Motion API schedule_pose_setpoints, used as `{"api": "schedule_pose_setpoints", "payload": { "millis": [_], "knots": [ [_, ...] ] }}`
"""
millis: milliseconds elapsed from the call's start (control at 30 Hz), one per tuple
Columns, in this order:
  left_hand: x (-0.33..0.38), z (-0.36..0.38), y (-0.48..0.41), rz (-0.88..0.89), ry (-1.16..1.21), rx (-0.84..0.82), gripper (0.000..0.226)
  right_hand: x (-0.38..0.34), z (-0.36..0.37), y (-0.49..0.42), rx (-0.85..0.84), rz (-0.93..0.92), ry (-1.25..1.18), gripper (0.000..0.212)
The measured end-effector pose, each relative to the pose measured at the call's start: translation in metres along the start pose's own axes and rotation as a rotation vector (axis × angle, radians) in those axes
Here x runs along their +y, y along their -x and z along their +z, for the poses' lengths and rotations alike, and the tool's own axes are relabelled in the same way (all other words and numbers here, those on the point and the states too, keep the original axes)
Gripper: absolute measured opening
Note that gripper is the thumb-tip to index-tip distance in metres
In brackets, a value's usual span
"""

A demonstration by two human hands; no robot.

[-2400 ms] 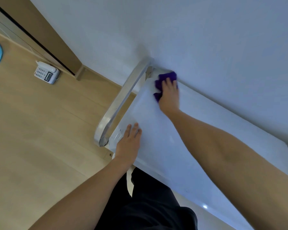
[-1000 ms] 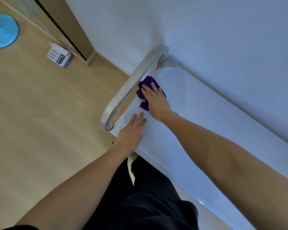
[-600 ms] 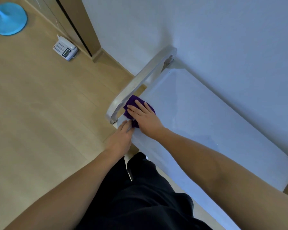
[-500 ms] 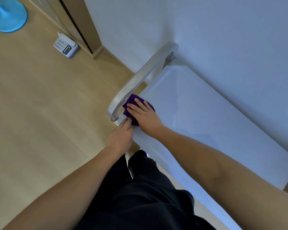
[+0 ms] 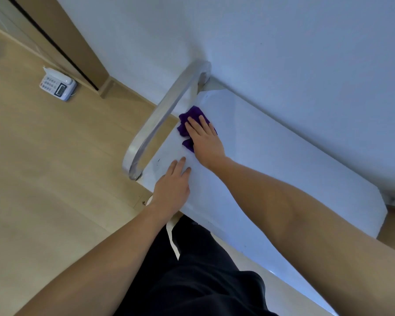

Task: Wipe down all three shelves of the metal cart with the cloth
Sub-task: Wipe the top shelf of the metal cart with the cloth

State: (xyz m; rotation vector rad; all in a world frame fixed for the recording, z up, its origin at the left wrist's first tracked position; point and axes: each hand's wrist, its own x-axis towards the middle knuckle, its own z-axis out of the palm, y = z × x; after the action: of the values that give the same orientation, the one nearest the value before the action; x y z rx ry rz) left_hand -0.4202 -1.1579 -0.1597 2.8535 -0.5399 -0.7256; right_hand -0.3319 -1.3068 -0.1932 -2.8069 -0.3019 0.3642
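Beside the handle (image 5: 162, 115), right hand (image 5: 205, 140) (fingers (image 5: 193, 125) flat, pressing) has pushed cloth (image 5: 192, 112) away from left hand (image 5: 172, 185).

Right hand (image 5: 204, 139) sat centre frame, palm down, fingers straight and close together, pressing flat on the crumpled purple cloth (image 5: 187, 120). Right forearm was bare, spanning from the lower right edge up to the wrist. Left hand (image 5: 172, 187) was just below and left of it, palm down, fingers straight, resting on the flat pale metal shelf top (image 5: 271, 156). Left forearm was bare, angled up from lower left. Hands were near, not touching.
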Motion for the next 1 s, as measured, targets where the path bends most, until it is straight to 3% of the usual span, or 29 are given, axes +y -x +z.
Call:
{"api": "schedule_pose_setpoints", "payload": {
  "millis": [367, 667, 833, 1000],
  "knots": [
    [0.036, -0.015, -0.056, 0.131, -0.045, 0.007, 0.056, 0.068, -0.036, -0.041, 0.046, 0.244, 0.035, 0.062],
    [0.047, -0.011, -0.075, 0.173, -0.098, -0.073, 0.06, 0.115, -0.034, 0.001, 0.166, 0.432, 0.038, 0.064],
    [0.038, -0.011, -0.075, 0.208, -0.076, -0.053, 0.06, 0.104, -0.028, 0.011, 0.243, 0.615, -0.097, 0.065],
    [0.023, -0.014, -0.064, 0.127, -0.099, -0.037, 0.056, 0.048, -0.009, 0.012, 0.181, 0.375, -0.068, 0.06]
  ]
}}
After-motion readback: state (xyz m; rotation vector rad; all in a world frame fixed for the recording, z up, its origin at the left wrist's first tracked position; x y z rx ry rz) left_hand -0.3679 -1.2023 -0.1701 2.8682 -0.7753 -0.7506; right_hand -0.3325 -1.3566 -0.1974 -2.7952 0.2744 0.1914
